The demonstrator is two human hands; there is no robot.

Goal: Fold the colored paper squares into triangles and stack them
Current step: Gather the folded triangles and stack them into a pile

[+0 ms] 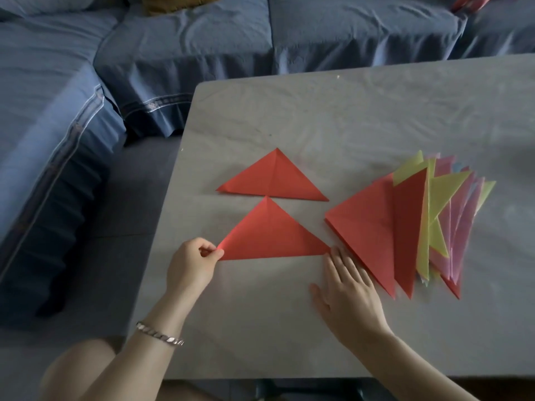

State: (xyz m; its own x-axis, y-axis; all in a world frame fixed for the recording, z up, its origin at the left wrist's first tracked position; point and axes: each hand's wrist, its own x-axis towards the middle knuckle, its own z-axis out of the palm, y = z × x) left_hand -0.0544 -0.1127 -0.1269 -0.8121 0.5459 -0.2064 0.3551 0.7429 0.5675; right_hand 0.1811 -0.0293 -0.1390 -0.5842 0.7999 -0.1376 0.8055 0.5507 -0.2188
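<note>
Nearest my view is my left forearm, wearing a silver chain bracelet (159, 334) at the wrist. Beyond it, my left hand (192, 263) pinches the left corner of the near red triangle (270, 234) between thumb and fingertips, the other fingers curled in. My right hand (348, 292) lies flat on the table (347, 111), palm down with the fingers spread wide and holding nothing; its fingertips reach the right corner of that same triangle, and I cannot tell whether they press the paper or only touch its edge. The near red triangle rests flat with its long edge toward me and its point away, a faint crease running down from the point. Just beyond it, barely apart, lies a second red triangle (273, 179) in the same orientation, also creased down the middle. To the right of both sits the stack of folded triangles (419, 224), fanned out loosely: red sheets on top toward me, yellow-green ones beneath, and pink and pale blue edges showing at the far right. The stack lies just beside my right hand's fingertips. Behind the table runs a sofa under a blue cover (202, 47).
</note>
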